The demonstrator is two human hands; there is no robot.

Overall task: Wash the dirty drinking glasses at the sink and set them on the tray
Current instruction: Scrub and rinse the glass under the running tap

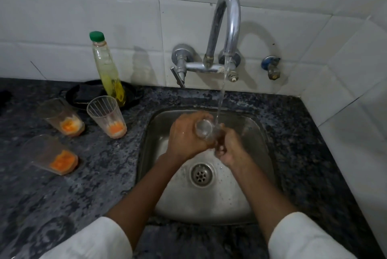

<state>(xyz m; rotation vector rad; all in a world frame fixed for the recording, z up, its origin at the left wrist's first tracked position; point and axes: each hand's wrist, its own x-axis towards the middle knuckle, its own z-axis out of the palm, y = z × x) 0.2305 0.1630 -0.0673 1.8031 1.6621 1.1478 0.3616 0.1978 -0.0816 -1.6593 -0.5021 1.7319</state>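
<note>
Over the steel sink [257,133] I hold a clear drinking glass [204,129] on its side, its base toward me, under the running water. My left hand [186,137] wraps around the glass from the left. My right hand [230,147] grips its other end, fingers curled at the rim. Three dirty glasses with orange residue stand on the dark counter to the left: one [106,116] nearest the sink, one [60,117] behind it, one [50,155] closer to me. No tray is clearly seen.
A chrome tap [227,28] on the tiled wall pours a stream [221,99] into the sink. A bottle of yellow liquid with a green cap [107,68] stands on a black dish [83,93]. The drain [202,175] lies below my hands. A small valve [272,67] sits at right.
</note>
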